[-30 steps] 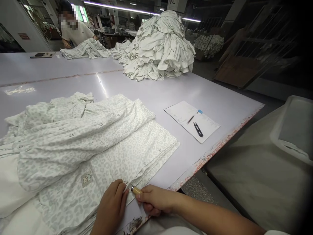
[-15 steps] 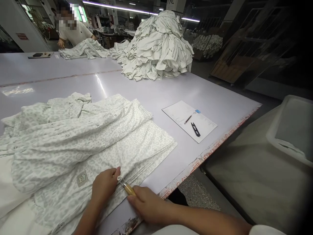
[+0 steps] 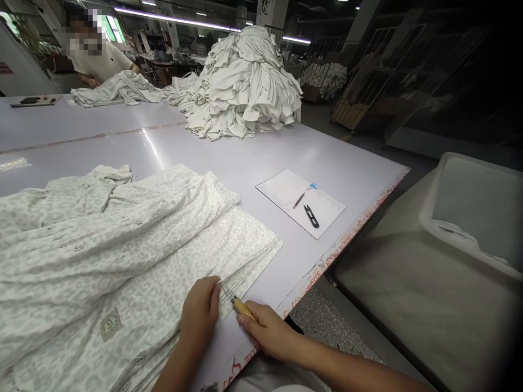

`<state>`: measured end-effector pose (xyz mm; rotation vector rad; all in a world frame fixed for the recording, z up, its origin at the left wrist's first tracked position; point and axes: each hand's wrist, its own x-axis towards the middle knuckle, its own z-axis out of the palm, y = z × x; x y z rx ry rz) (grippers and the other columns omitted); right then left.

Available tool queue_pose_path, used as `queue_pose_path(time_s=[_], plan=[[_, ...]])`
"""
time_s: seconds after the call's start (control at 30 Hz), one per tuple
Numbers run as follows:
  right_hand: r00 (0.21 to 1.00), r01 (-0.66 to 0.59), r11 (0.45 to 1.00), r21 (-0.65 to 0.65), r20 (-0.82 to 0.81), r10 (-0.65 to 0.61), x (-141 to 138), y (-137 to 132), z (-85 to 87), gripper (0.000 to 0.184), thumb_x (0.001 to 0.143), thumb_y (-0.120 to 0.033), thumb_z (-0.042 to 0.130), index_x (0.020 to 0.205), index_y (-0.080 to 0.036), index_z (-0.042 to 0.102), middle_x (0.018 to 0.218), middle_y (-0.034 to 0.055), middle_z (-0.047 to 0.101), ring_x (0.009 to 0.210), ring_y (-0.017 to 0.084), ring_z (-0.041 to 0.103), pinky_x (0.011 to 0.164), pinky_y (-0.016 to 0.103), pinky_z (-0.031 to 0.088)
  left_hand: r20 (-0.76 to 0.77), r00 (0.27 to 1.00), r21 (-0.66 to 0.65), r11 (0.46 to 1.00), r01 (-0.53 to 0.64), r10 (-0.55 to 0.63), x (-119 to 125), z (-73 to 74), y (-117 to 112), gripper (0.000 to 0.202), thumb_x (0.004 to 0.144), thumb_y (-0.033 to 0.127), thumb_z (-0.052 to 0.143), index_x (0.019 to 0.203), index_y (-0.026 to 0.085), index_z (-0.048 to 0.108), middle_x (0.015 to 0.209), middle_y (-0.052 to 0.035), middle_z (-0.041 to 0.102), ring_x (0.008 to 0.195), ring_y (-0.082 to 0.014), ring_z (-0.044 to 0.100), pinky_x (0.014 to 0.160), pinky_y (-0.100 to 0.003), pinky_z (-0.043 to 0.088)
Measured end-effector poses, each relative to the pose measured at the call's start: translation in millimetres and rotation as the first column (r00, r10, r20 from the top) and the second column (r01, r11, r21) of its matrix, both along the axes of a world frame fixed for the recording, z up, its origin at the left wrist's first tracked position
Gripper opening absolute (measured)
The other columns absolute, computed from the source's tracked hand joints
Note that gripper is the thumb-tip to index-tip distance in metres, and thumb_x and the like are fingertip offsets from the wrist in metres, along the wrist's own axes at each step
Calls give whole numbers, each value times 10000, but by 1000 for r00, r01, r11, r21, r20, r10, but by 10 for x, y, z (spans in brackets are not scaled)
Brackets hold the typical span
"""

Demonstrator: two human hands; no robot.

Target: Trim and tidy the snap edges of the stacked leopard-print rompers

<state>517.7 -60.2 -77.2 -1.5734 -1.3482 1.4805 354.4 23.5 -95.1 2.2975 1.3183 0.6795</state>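
A light leopard-print garment [image 3: 163, 256] with buttons and a small square patch [image 3: 110, 325] lies folded on the table. My left hand [image 3: 200, 307] is closed on the garment's front edge, pinching the fabric near the corner. In my right hand [image 3: 269, 329] is an awl [image 3: 244, 310] with a yellow wooden handle and a thin metal shaft. Its shaft points at the fabric by my left fingertips. The tip is too fine to make out, and my left fingers partly hide the pinched cloth.
Thread snips [image 3: 311, 216] and a pencil [image 3: 298, 200] lie on a clipped sheet of paper [image 3: 281, 188]. A big heap of garments [image 3: 249, 81] stands at the back. Across the table is a co-worker [image 3: 102, 60]. A pale bin [image 3: 388, 250] stands off the table's right edge.
My view has turned to the right. Both hands and the awl have shifted toward the garment's far corner. The button seen earlier at the awl's tip no longer shows there.
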Motion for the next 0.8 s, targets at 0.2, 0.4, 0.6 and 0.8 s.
queue_pose_path(time_s=[0.2,0.4,0.6,0.8], plan=[[919,-10,921,-389,-366,-144,-62,241,28,192,872,-317,394,734,-184,396,464,-79,322,371,59,251,388,193,189,89,994,-112,991,72,-63,-84,-16,-60,163,898,302,386,967,244,522,879,36,610,809,-99,555,714,-207,451],[873,-179,837,-518,-476,-108,98,235,18,221,869,-311,394,689,-183,391,407,-92,291,317,47,173,328,180,112,-36,996,-87,993,81,-84,-5,-79,-309,260,910,301,273,993,190,494,969,-42,561,924,-159,487,825,-293,381],[918,-265,890,-370,-380,115,246,3,407,258,861,-325,433,653,-179,389,446,-67,340,376,53,278,374,191,201,-236,960,-176,965,-195,151,-45,45,219,387,875,430,329,588,182,405,569,-2,443,536,-148,367,542,-278,196],[928,-14,966,-258,-364,-83,464,-83,564,417,782,-593,457,715,-196,348,448,-100,290,351,41,219,345,189,179,-163,963,-319,912,-256,214,-103,127,403,427,828,534,382,588,183,425,558,12,470,574,-146,442,547,-249,255]])
